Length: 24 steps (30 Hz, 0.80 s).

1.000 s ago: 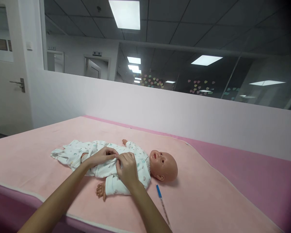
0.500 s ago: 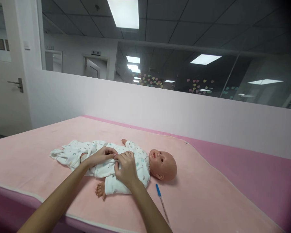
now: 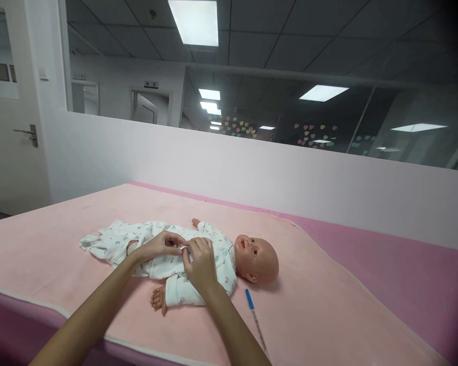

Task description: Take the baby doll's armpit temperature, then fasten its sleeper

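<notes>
A baby doll (image 3: 256,258) lies on its back on a pink blanket (image 3: 320,310), head to the right, dressed in a white printed romper (image 3: 152,264). My left hand (image 3: 158,245) and my right hand (image 3: 201,263) meet over the doll's belly. Both pinch the romper's front edge with closed fingers. The doll's near hand (image 3: 159,299) pokes out of its sleeve below my right wrist.
A thin thermometer with a blue cap (image 3: 255,317) lies on the blanket just right of my right forearm. A low white partition wall (image 3: 290,178) runs behind the bed, with glass above. A door (image 3: 11,147) stands at the far left.
Both hands stay on the romper's front. The fingers have shifted slightly, and a small fold of white cloth now shows pinched between them.
</notes>
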Tool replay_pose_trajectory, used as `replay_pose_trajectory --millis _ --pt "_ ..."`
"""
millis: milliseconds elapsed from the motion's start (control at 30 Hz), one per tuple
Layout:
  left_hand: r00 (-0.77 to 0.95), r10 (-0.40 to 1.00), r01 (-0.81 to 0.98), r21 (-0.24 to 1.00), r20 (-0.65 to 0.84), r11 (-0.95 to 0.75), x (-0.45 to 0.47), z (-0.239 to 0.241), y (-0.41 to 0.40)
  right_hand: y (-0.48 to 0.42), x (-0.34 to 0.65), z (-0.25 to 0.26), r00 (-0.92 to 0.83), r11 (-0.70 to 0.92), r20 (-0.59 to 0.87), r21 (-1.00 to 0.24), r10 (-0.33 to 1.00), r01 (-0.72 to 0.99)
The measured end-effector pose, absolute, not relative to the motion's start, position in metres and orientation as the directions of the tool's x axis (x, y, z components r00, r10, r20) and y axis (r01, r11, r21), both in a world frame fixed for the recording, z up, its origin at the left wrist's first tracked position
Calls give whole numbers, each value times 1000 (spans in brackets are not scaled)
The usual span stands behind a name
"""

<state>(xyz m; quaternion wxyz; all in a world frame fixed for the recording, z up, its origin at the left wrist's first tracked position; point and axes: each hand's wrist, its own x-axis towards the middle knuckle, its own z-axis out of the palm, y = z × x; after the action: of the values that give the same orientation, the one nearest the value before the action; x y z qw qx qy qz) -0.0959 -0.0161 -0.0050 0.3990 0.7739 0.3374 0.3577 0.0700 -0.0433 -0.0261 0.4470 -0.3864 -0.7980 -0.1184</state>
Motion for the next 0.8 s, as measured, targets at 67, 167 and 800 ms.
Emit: replay_pose_trajectory --millis 67,167,800 --pt "515 807 267 841 288 -471 -96 -6 -15 -43 70 -26 -294 670 805 -165 515 724" --pt "529 800 265 841 283 -472 -95 -5 -16 -43 70 -26 -294 669 810 -156 508 727" --pt "556 781 239 846 284 -477 -95 -8 -16 -45 70 -27 -299 701 801 -198 519 686"
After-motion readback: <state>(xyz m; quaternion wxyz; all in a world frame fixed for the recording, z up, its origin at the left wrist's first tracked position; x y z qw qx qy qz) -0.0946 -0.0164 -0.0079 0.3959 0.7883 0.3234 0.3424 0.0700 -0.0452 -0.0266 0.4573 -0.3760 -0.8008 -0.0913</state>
